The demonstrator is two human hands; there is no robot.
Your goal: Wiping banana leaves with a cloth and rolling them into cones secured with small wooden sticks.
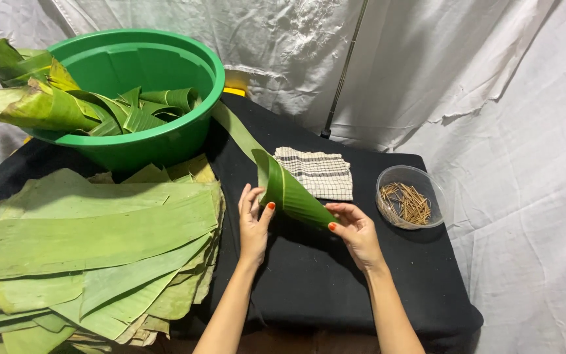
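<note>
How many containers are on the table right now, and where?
2. A large green basin stands at the back left, holding folded leaf pieces. A small clear bowl of thin sticks sits at the right, past the checked cloth. The leaf stack might hide others.

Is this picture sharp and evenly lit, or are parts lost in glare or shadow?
Head view: sharp throughout, soft even light; mild sheen on the rolled banana leaf between left hand and right hand; the black tablecloth swallows shadow detail; the green basin looks slightly stretched near the corner.
</note>
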